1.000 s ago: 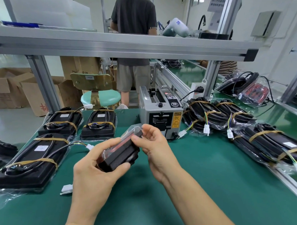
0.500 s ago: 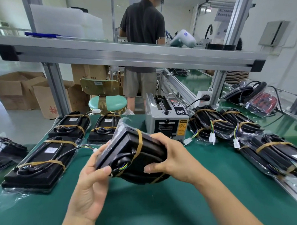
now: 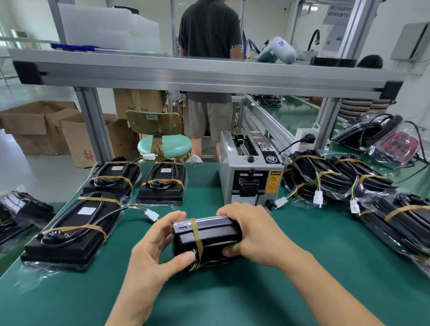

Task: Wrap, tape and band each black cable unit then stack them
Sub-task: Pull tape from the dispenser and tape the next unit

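While my left hand (image 3: 151, 252) grips its left end | my right hand (image 3: 256, 232) clasps its right | banded black cable unit (image 3: 207, 239) between them, mid-bench (image 3: 288, 295).

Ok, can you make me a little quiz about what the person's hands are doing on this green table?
1. True or false: both hands hold the same black cable unit.
2. What colour is the band around that unit?
A. tan
B. blue
C. red
3. Which machine stands on the green table just behind the hands?

Key
1. True: the left hand holds its left end and the right hand holds its right end.
2. A, tan.
3. The grey tape dispenser, between the banded units laid flat on the left and the pile on the right.
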Available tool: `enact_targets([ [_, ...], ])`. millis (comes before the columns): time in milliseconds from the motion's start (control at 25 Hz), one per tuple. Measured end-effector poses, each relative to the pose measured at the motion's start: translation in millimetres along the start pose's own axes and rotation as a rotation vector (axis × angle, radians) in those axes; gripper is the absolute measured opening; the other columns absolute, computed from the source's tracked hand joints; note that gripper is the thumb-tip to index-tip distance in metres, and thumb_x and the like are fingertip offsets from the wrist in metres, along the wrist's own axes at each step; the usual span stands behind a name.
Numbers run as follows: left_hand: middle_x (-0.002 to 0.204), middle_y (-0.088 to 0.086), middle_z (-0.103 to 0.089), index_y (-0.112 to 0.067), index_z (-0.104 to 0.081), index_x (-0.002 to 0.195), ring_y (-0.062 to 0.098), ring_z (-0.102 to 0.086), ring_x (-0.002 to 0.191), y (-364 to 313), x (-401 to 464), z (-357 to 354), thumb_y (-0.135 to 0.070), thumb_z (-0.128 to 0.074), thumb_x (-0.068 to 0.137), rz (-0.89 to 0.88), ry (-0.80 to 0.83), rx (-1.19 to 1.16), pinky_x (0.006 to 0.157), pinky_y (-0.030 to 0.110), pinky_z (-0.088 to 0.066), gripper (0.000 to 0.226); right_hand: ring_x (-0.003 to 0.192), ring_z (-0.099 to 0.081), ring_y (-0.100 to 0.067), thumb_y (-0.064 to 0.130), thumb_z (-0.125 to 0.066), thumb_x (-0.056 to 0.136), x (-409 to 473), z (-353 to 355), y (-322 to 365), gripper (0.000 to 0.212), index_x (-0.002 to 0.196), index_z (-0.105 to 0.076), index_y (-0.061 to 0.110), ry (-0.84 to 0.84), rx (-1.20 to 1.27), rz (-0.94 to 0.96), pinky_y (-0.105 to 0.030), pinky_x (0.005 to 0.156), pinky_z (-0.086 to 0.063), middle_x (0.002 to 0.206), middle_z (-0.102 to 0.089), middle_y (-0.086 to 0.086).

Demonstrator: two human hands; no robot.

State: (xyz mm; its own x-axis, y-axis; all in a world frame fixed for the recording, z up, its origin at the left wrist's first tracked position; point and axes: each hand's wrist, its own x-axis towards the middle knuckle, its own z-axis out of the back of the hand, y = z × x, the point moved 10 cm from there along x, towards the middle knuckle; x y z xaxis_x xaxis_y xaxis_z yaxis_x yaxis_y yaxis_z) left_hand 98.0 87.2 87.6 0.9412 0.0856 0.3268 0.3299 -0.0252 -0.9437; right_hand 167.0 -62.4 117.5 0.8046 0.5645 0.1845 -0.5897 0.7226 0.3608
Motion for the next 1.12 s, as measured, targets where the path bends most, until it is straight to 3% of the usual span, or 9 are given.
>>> enact_targets([
  [160, 0.111, 0.010, -0.070, -0.013, -0.071, 0.104, 0.023, -0.062, 0.109, 12.0, 3.7, 2.8, -0.026, -0.075, 0.067, 0.057, 0.038, -0.122, 0.095, 0.024, -0.048, 0.039, 0.096, -0.046, -0.008, 0.026, -0.083, 0.060, 3.2, -2.6, -2.1, 0.052, 0.105, -0.056, 0.035, 0.032, 0.026, 0.036, -0.027, 0.082, -0.023, 0.101, -0.058, 0.016],
  [320, 0.082, 0.007, -0.073, -0.009, -0.075, 0.074, 0.015, -0.067, 0.080, 15.0, 15.7, 27.7, -0.013, -0.062, 0.073, 0.084, -0.215, -0.215, 0.074, 0.020, -0.053, 0.014, 0.095, -0.045, -0.008, 0.021, -0.082, 0.060, 8.5, -4.7, -4.0, 0.052, 0.102, -0.055, 0.037, 0.064, 0.037, 0.041, -0.028, 0.088, -0.024, 0.098, -0.057, 0.015],
  [440, 0.071, 0.000, -0.069, -0.010, -0.069, 0.075, 0.011, -0.059, 0.064, 26.3, 21.3, 23.3, -0.007, -0.061, 0.081, 0.152, -0.313, -0.231, 0.059, 0.019, -0.048, 0.011, 0.096, -0.045, -0.010, 0.020, -0.082, 0.060, 12.4, -5.8, -5.3, 0.053, 0.101, -0.055, 0.038, 0.098, 0.058, 0.028, -0.029, 0.091, -0.024, 0.095, -0.055, 0.014],
  [560, 0.086, 0.004, -0.067, -0.015, -0.068, 0.087, 0.011, -0.058, 0.072, 26.6, 14.5, 22.8, 0.000, -0.056, 0.087, 0.083, -0.394, -0.251, 0.059, 0.015, -0.048, 0.019, 0.097, -0.045, -0.011, 0.019, -0.081, 0.060, 14.3, -7.3, -7.2, 0.053, 0.102, -0.055, 0.038, 0.128, 0.068, 0.012, -0.030, 0.093, -0.023, 0.097, -0.056, 0.013],
  [680, 0.104, 0.003, -0.072, -0.020, -0.074, 0.097, 0.010, -0.066, 0.093, 22.2, 0.4, 17.4, -0.014, -0.065, 0.081, -0.021, -0.301, -0.240, 0.082, 0.017, -0.051, 0.019, 0.098, -0.046, -0.014, 0.014, -0.077, 0.060, 20.3, -6.5, -7.1, 0.054, 0.104, -0.056, 0.036, 0.130, 0.074, -0.009, -0.033, 0.093, -0.025, 0.101, -0.058, 0.010],
  [760, 0.113, -0.010, -0.070, -0.034, -0.069, 0.110, 0.002, -0.062, 0.107, 26.2, -3.3, 7.6, -0.014, -0.077, 0.060, -0.031, -0.194, -0.068, 0.094, 0.012, -0.044, 0.055, 0.095, -0.045, -0.015, 0.009, -0.073, 0.061, 25.7, -4.3, -4.8, 0.052, 0.105, -0.058, 0.033, 0.093, 0.070, -0.018, -0.032, 0.089, -0.022, 0.101, -0.058, 0.008],
  [960, 0.100, -0.019, -0.070, -0.050, -0.063, 0.100, -0.006, -0.063, 0.090, 28.6, -4.6, 1.3, -0.010, -0.085, 0.043, -0.066, -0.283, 0.139, 0.083, 0.003, -0.043, 0.073, 0.123, -0.036, -0.009, 0.006, -0.063, 0.064, 15.0, -7.2, -17.0, 0.074, 0.130, -0.045, 0.034, 0.102, 0.123, -0.027, -0.032, 0.109, -0.007, 0.127, -0.047, 0.010],
  [1040, 0.097, -0.020, -0.069, -0.048, -0.062, 0.100, -0.005, -0.062, 0.089, 30.9, -7.4, 9.4, -0.004, -0.093, 0.042, -0.078, -0.358, 0.190, 0.085, 0.004, -0.043, 0.079, 0.126, -0.040, -0.009, 0.002, -0.058, 0.070, 8.9, 9.7, -45.8, 0.069, 0.132, -0.048, 0.030, -0.074, 0.363, -0.168, -0.030, 0.113, -0.019, 0.133, -0.048, 0.007],
  [1120, 0.097, -0.023, -0.068, -0.047, -0.061, 0.100, -0.006, -0.061, 0.090, 34.7, -10.5, 20.2, -0.013, -0.092, 0.039, -0.075, -0.441, 0.202, 0.088, 0.005, -0.041, 0.077, 0.102, -0.055, -0.015, 0.001, -0.056, 0.082, -4.7, 32.4, -92.7, 0.037, 0.115, -0.065, 0.015, -0.425, 0.631, -0.457, -0.027, 0.096, -0.042, 0.114, -0.063, -0.004],
])
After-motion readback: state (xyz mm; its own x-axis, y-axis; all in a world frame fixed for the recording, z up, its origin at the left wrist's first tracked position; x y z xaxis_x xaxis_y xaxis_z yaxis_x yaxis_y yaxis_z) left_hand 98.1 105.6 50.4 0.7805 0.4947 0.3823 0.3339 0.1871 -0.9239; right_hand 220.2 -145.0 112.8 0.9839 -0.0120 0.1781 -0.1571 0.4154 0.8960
